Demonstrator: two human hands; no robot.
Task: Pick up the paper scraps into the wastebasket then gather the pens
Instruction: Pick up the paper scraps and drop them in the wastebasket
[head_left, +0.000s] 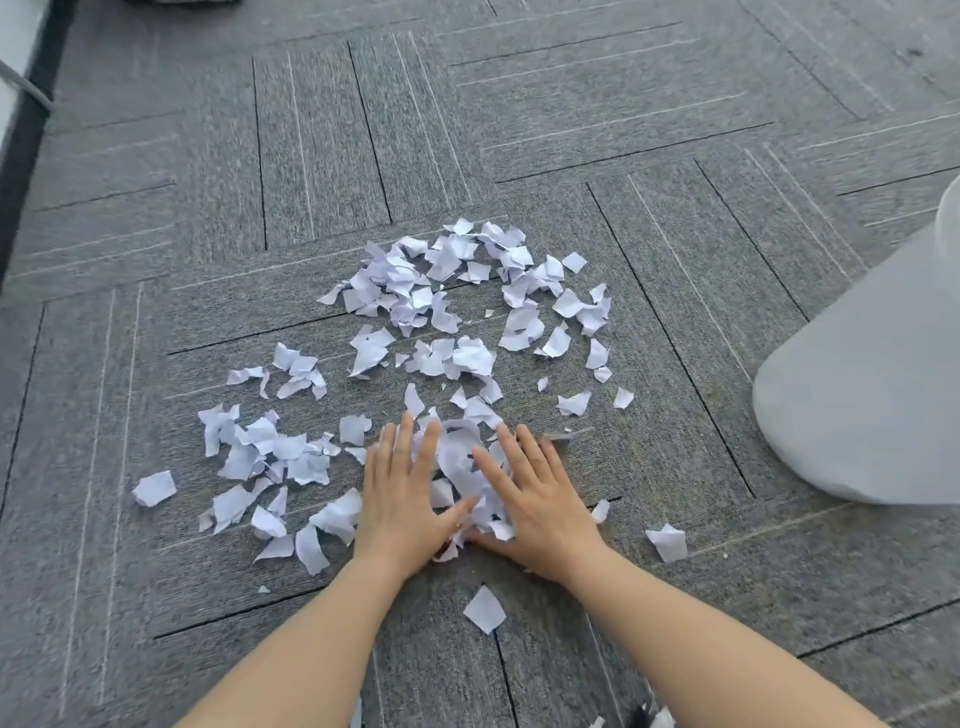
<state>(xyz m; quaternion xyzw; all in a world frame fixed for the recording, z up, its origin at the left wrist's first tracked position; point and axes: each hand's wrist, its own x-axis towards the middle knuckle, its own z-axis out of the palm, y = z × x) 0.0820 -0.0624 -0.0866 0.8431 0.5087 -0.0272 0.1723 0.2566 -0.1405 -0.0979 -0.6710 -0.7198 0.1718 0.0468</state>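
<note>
Several torn white paper scraps (447, 306) lie scattered over the grey carpet in the middle of the view. My left hand (402, 493) and my right hand (535, 501) lie flat with straight, spread fingers on either side of a small heap of scraps (465, 467) near me, and press against it. A thin grey pen (558, 436) pokes out from under the scraps just past my right fingertips. A white translucent wastebasket (862, 389) stands at the right edge, about a hand's length from the scraps.
Grey carpet tiles (519, 130) cover the floor. A dark skirting strip and pale wall (21, 104) run along the far left. Single scraps lie apart near my forearms (484, 609) and right of my right hand (667, 541).
</note>
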